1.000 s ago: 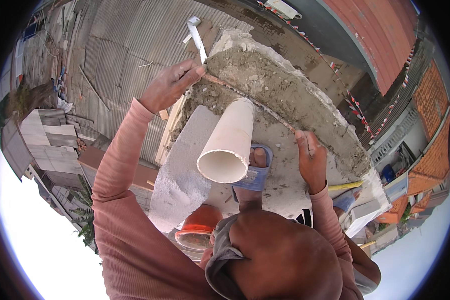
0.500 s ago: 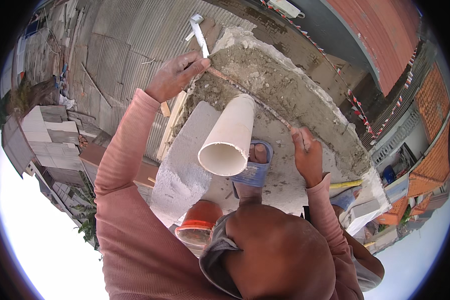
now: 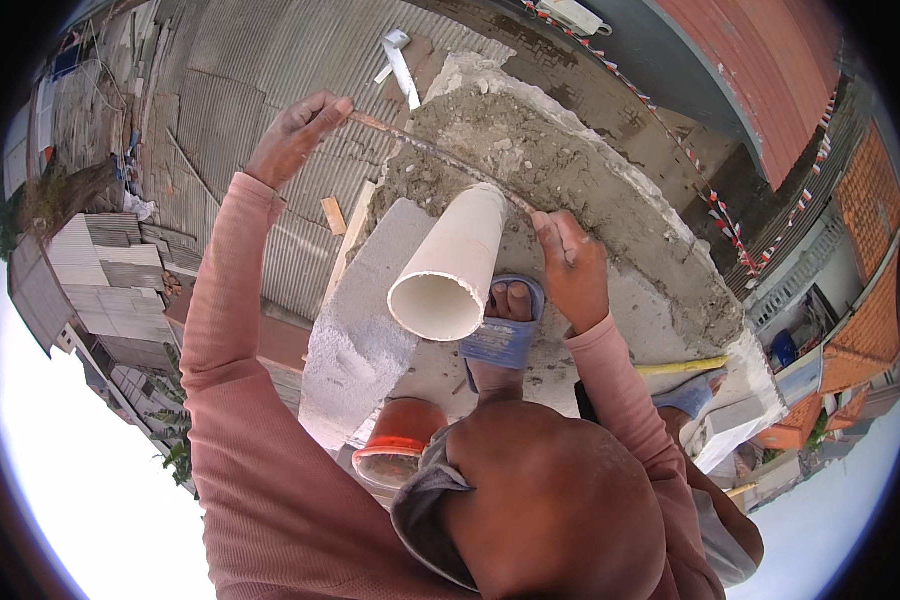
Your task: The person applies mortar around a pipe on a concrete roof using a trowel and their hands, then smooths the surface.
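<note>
A thin, brownish, mortar-smeared rod (image 3: 432, 149) spans between my two hands, over the rough wet mortar (image 3: 595, 195). My left hand (image 3: 297, 135) grips its far left end, out past the mortar's edge above the corrugated roofing. Its other end is in the closed fingers of my right hand (image 3: 574, 265), near the right side of the pipe. A white plastic pipe (image 3: 470, 240) stands up from the surface, its open mouth towards me. The rod passes just behind the pipe's base; whether it touches the pipe I cannot tell.
My foot in a blue sandal (image 3: 500, 343) is beside the pipe. An orange-red bucket (image 3: 402, 428) stands at the near left. A yellow stick (image 3: 682, 367) lies at the right. Corrugated roofs (image 3: 240, 110) lie below on the left; bunting (image 3: 715, 210) hangs on the far right.
Both hands have shifted left with the rod, the left one well past the mortar's edge. My right hand has come closer to the pipe and slightly farther from me.
</note>
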Action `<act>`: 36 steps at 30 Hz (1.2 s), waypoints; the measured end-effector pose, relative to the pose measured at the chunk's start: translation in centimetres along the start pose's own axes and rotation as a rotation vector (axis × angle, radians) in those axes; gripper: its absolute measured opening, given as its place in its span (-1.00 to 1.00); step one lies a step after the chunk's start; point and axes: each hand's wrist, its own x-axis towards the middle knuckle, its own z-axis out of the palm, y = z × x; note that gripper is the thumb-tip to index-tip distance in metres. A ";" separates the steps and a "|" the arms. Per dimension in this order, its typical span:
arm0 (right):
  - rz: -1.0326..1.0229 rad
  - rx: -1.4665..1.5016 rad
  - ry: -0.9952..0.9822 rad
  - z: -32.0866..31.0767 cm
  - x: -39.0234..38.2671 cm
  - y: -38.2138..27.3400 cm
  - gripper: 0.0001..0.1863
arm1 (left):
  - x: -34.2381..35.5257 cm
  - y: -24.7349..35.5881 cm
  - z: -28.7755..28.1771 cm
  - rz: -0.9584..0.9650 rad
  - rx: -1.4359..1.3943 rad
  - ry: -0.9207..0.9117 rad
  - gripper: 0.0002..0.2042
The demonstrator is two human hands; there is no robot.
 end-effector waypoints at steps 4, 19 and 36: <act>0.076 -0.042 -0.017 -3.5 -3.2 2.4 -0.69 | -1.4 3.9 4.3 0.090 0.101 -0.129 -0.55; 0.139 -0.011 -0.053 -3.2 -3.4 2.1 -0.71 | -0.1 1.4 3.7 0.194 0.124 -0.022 -0.50; 0.116 0.016 -0.031 -1.1 -2.9 1.2 -0.71 | 0.5 2.0 2.0 0.014 0.008 -0.018 -0.52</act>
